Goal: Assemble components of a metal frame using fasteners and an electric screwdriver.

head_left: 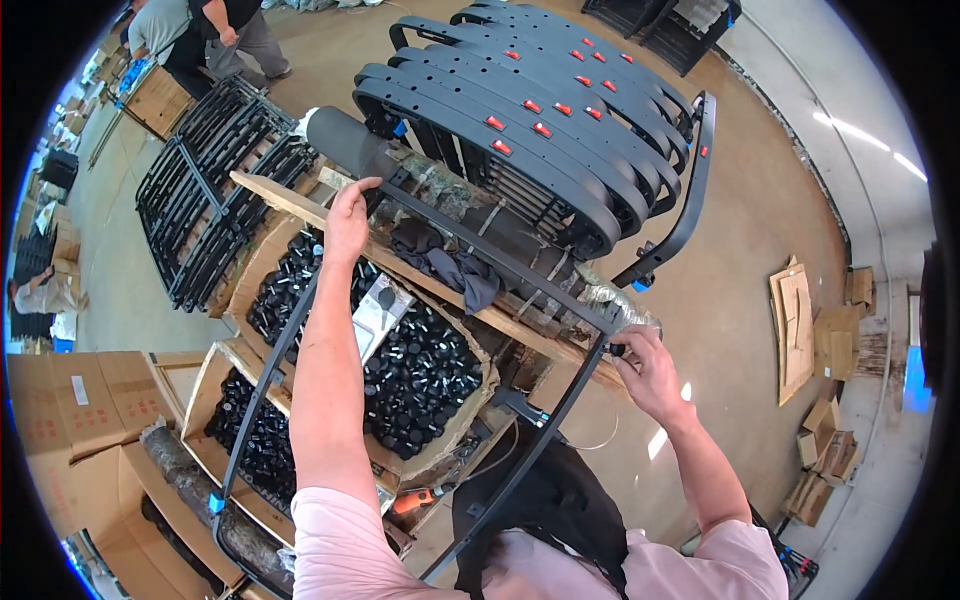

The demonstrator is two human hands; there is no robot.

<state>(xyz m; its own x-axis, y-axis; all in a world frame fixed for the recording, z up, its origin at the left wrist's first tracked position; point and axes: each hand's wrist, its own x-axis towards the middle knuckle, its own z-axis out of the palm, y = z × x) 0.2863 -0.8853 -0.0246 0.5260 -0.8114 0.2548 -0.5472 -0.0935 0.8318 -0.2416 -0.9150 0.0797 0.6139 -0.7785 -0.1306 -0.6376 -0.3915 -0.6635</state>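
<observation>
The person stands over a large black tubular metal frame [440, 330], a rectangle of thin bars that runs from near their waist up to a rough wooden plank [300, 205] laid across the stack in front. The frame's top crossbar slants from upper left down to lower right, and both hands sit at its two far corners, so its long side rails run back toward the body between the arms. The left hand [347, 222] reaches well forward, arm almost straight, fingers [362, 190] curled over the upper-left corner where the bar meets the plank's end; they look closed around the tube. The right hand [645, 368] is nearer the body, elbow bent, at the lower-right corner of the crossbar, thumb and fingers pinched on a small black knob-like part [617, 350] there; whether they grip the bar itself I cannot tell. Under the frame lie open cardboard boxes filled with small black plastic caps [420, 370], and an orange-handled power tool [418, 498] rests near the person's waist. Beyond the plank a stack of curved black panels with red reflectors [530, 110] leans upright.
</observation>
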